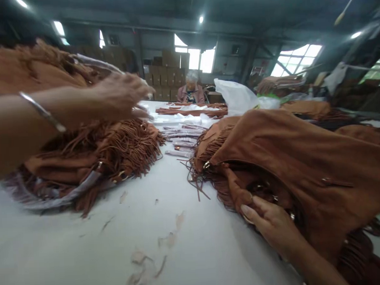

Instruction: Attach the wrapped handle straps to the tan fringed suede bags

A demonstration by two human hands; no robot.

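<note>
1. We work over a smooth white tabletop (194, 243), marked with pale peeled patches.
2. Nearest, our right hand (272, 223) pinches the mouth edge of a soft, rust-brown suede-like bag (272, 143) between thumb and fingers. The bag lies slumped on the table to our right, its dark opening facing us, fringe hanging at its left end.
3. We judge it limp and fairly light for its bulk, grippy rather than slippery, and not fragile. It probably folds wherever it is unsupported, so a firm hold on the thick rim suits it better than the thin fringe, which could tangle or pull.
4. Our left hand (120, 93), a silver bangle (42, 111) on its wrist, reaches above a brown fringed bag (130, 145) with a plastic-wrapped handle (63, 198). Blur hides its fingertips; we cannot tell whether they grasp anything.
5. Beyond, plastic-wrapped straps (183, 138) lie stacked between the bags, with long brown strips (195, 110) farther back.
6. Farthest off, a seated person (190, 92) faces us before stacked cardboard cartons (166, 78) and bright windows (202, 58).
</note>
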